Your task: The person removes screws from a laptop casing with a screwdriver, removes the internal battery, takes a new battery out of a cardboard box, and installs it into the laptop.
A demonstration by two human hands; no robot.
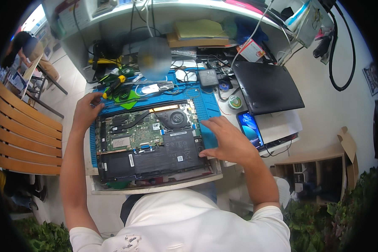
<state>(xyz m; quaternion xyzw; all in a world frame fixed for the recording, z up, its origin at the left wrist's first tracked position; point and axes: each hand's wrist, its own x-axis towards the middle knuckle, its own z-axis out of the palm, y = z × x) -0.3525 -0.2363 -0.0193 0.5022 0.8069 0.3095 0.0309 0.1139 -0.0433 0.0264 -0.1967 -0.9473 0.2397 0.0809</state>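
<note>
An opened laptop base (155, 140) lies on a blue work mat (208, 103), its green circuit board (145, 133), round fan (178, 119) and black battery (159, 155) exposed. At its far left corner is my left hand (87, 110), fingers curled together; a small dark bit shows between them, too small to name. My right hand (232, 138) is at the right edge, thumb against the laptop's side and fingers stretched out apart from the thumb. Beyond the left hand lie a yellow-and-black screwdriver (114, 87) and a bright green piece (128, 101).
To the right are a closed black laptop (269, 88), a lit phone (250, 128), a solder spool (235, 101) and a grey power adapter (208, 78). A blurred round lamp head (154, 56) hangs over the back. A wooden slatted chair (25, 130) stands left; another person (29, 48) is beyond.
</note>
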